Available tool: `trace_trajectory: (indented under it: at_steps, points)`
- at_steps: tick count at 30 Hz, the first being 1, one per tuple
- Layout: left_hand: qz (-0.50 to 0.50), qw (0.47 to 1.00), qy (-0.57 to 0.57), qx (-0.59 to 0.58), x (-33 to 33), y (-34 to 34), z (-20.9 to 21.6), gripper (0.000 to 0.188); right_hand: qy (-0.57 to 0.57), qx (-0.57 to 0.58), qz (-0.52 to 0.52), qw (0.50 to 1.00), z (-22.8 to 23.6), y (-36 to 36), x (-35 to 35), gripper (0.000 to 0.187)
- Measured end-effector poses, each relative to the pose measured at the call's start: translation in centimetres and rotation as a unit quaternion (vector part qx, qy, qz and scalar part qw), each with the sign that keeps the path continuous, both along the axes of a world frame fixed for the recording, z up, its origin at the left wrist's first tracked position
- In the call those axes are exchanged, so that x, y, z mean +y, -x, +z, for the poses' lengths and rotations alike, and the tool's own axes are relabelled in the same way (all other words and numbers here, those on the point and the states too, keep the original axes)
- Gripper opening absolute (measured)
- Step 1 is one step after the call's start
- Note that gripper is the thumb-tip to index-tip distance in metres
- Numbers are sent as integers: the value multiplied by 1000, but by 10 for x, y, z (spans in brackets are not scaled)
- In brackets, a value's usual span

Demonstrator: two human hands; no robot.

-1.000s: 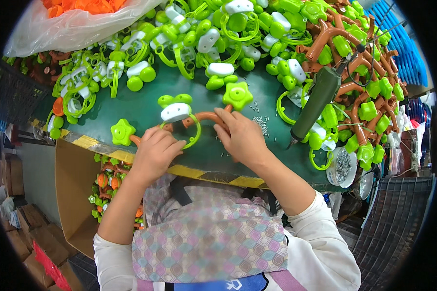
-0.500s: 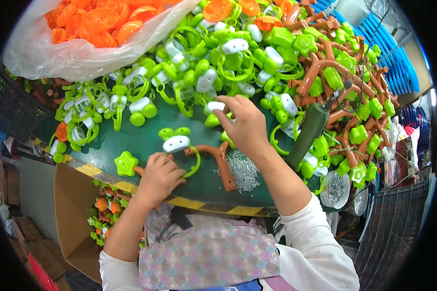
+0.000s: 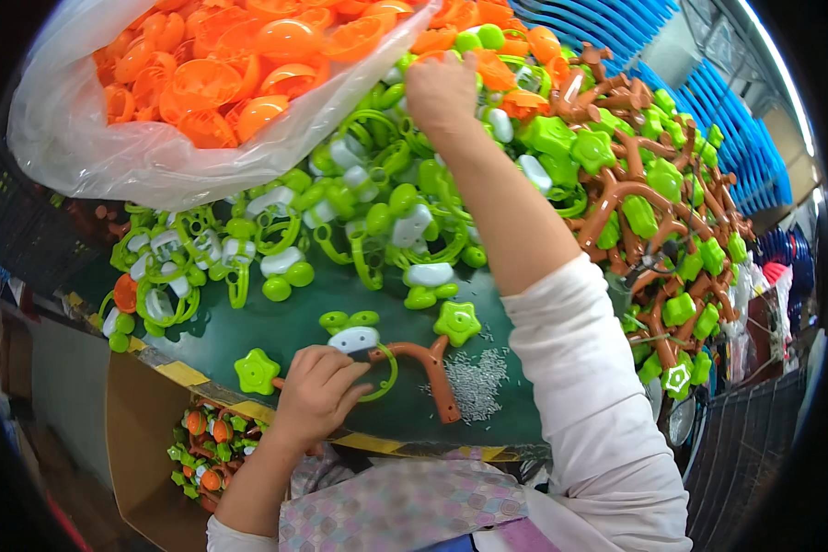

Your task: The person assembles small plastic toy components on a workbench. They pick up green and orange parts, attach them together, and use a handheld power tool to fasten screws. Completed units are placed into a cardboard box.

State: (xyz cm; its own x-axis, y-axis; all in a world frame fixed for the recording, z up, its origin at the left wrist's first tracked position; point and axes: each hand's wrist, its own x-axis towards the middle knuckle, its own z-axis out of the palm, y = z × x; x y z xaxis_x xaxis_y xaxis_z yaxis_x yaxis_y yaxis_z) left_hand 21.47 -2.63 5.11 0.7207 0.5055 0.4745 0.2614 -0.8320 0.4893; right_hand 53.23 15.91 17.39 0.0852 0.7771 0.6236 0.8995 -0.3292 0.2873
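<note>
My left hand (image 3: 320, 394) is closed over a brown branch-shaped plastic piece (image 3: 440, 391), at the near edge of the table. Beside its fingers sits a light green ring (image 3: 391, 375) with a white block (image 3: 354, 340) and two green knobs; how it joins the branch is hidden. One green star (image 3: 257, 371) is at the branch's left end, another green star (image 3: 457, 323) at its upper fork. Far forward, my right hand (image 3: 442, 92) reaches into the heap beside orange shells, fingers curled and their tips hidden. Another white-and-green piece (image 3: 430, 275) lies on the table.
Small metal screws (image 3: 478, 382) lie right of the branch. A clear bag of orange shells (image 3: 202, 87) stands far left. Green ring pieces (image 3: 405, 225) heap across the middle, brown branches with green stars (image 3: 653, 198) on the right. A cardboard box (image 3: 143, 432) stands below left.
My right hand has left the white-and-green piece at the middle and stretched forward to the far heap. The view has shifted; my left hand stays on the branch.
</note>
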Motion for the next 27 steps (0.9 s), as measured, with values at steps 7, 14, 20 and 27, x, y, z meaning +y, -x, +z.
trace_trajectory:
  at_steps: [7,14,20,27]
  points:
    - [30,801,393,-450,8,3,7,100,199,507,547,636,-12,95,-163,13]
    - [-50,900,324,-286,-17,17,0,79,237,538,500,636,-68,91,-247,24]
    - [8,989,-32,144,-21,26,-21,27,373,541,541,525,-79,80,-280,15]
    - [-22,993,56,104,0,26,2,25,280,366,515,723,-111,109,-262,10]
